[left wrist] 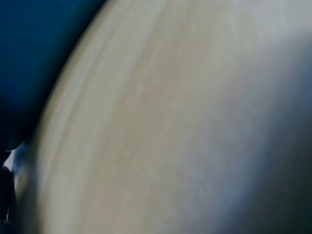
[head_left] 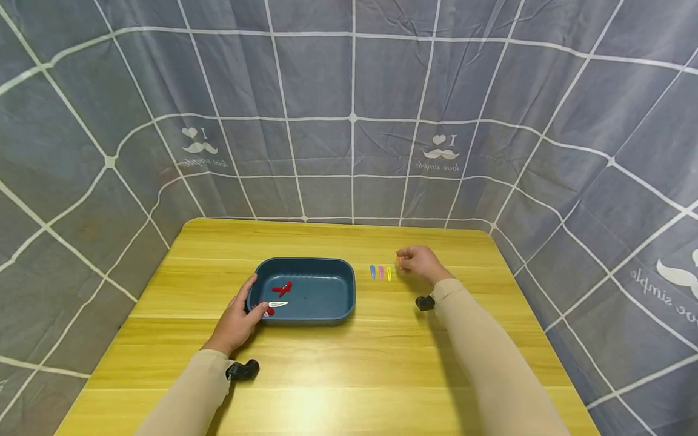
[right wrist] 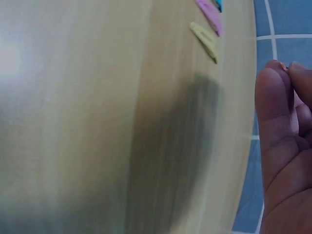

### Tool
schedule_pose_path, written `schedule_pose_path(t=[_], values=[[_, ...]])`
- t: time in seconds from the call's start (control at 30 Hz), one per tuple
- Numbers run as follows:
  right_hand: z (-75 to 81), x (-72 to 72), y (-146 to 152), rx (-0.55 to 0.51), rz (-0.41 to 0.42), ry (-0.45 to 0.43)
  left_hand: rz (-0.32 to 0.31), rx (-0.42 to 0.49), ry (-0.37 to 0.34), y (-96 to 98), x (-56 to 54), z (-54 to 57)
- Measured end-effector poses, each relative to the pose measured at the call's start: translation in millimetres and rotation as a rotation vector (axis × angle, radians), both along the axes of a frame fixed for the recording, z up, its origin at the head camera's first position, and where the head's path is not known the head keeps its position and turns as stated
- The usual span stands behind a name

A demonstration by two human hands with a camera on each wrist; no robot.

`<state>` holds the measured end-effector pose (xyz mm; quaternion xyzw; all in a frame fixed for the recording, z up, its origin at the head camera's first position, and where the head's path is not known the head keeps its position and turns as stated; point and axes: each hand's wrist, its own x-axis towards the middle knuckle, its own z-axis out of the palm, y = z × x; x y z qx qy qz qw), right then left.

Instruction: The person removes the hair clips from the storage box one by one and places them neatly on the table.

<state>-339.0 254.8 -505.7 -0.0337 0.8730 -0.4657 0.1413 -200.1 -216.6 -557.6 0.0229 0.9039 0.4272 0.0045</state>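
My left hand [head_left: 238, 316] grips the dark blue plastic bin [head_left: 349, 284] at its left end, with the thumb over the front-left rim and the fingers along the left side. Inside lie a red bow-shaped hair clip [head_left: 283, 289], a white snap hair clip [head_left: 279, 303] by the thumb, and a red and pink piece partly hidden under the thumb. My right hand [head_left: 421, 263] pinches a small orange hair clip [head_left: 399, 259] between thumb and fingertips, mostly covered. Left of it, a blue clip [head_left: 372, 272], a pink clip [head_left: 381, 272] and a yellow clip [right wrist: 204, 41] lie in a row.
The yellow wood-grain table [head_left: 327, 375] carries the bin left of centre. A grey curtain [head_left: 327, 79] with white grid lines hangs around its back and sides. Black wrist cameras sit at both cuffs. The left wrist view is blurred, showing mainly tabletop and bin side.
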Motion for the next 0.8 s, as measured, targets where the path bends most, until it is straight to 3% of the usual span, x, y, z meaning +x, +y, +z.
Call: schedule_pose_path(t=[0.53, 0.8], values=[[-25.1, 3.6, 3.7, 0.135, -0.018, 0.037, -0.002, 0.016, 0.007, 0.4, -0.8, -2.1], [-31.1, 4.6, 2.5, 0.133, -0.056, 0.017, -0.002, 0.032, 0.016, -1.3, -3.1, -6.4]])
